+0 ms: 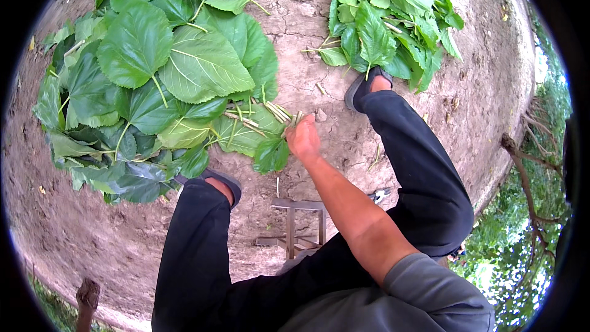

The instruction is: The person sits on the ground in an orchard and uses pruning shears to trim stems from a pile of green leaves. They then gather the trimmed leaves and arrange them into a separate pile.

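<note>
My right hand (pixel 304 140) is closed around a few short cut twigs (pixel 297 119), whose pale ends stick out past the fingers. It is low over the ground between my feet, at the right edge of a large pile of broad green leaves (pixel 133 46), which look like mulberry. More short twigs (pixel 279 111) lie right beside the fingers, and another group of cut twigs (pixel 244 120) rests on a leaf to the left. A small glossy leaf (pixel 271 154) lies just below the hand. My left hand is out of view.
A smaller leaf pile (pixel 392 18) lies beyond my right shoe (pixel 357 92); my left shoe (pixel 228 184) touches the large pile. A low stool frame (pixel 290 228) stands between my legs. Metal-jawed pliers or shears (pixel 379 195) are partly hidden by my arm. A cut trunk (pixel 87 295) rises at lower left.
</note>
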### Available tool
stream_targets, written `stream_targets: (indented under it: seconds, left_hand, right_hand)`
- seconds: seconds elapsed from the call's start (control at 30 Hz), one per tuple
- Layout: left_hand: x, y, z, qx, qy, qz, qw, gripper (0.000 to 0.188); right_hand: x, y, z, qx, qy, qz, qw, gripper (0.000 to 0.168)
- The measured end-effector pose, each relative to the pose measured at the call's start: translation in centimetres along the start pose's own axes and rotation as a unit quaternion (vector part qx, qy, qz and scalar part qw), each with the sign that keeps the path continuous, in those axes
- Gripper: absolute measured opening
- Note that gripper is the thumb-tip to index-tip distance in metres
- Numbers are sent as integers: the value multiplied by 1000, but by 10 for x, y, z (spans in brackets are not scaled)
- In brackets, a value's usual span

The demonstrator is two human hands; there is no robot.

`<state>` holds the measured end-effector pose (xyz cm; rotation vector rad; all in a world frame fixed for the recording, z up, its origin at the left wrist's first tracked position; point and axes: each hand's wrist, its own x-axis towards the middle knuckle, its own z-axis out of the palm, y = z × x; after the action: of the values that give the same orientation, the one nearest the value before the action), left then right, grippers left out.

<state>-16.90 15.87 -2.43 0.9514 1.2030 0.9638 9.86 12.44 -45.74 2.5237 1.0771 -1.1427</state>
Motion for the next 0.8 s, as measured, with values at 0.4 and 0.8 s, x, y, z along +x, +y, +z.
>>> stream_targets:
  seconds: [0.4, 0.8]
  left_hand:
    - [6, -5, 0, 7, -12, 18, 1000, 24]
    - [1, -12, -1, 10, -11, 45, 999, 29]
  right_hand:
    - [8, 8, 14, -41, 27, -54, 997, 39]
    - [37, 2, 4, 37, -33, -160, 986, 28]
